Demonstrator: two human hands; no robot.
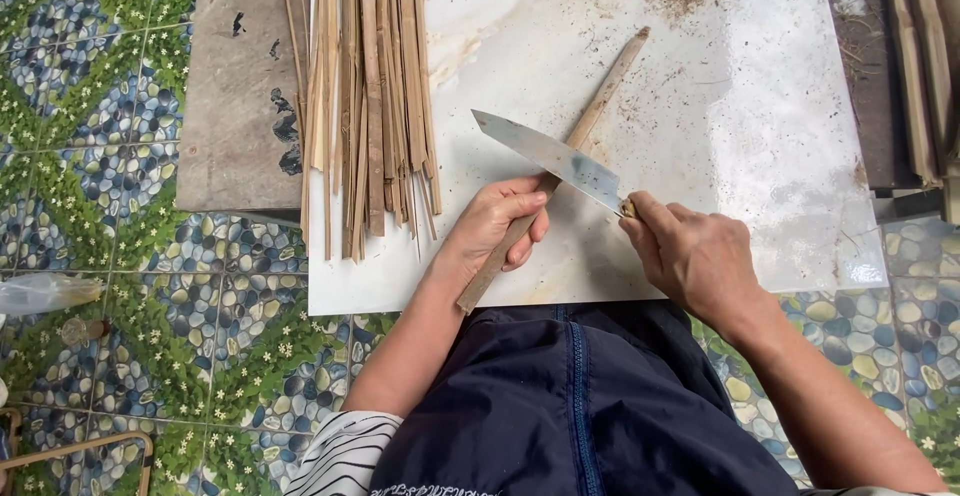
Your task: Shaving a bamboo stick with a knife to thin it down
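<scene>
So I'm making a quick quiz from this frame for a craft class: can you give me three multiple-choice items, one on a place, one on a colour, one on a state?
1. Where does the bundle of thin bamboo strips lie?
A. On the left part of the white board
B. On the person's lap
C. On the patterned floor, clear of the board

2. What colour is the cloth over the person's lap?
A. Red
B. Dark blue
C. Yellow

3. How is the knife held?
A. Lying loose on the board
B. Gripped in the right hand, blade across the bamboo stick
C. Stuck upright in the floor

Answers: 1 A, the strips rest on the board's left part, ends overhanging its near edge. 2 B, the fabric is navy. 3 B, the right hand grips the handle while the left hand holds the stick.
</scene>
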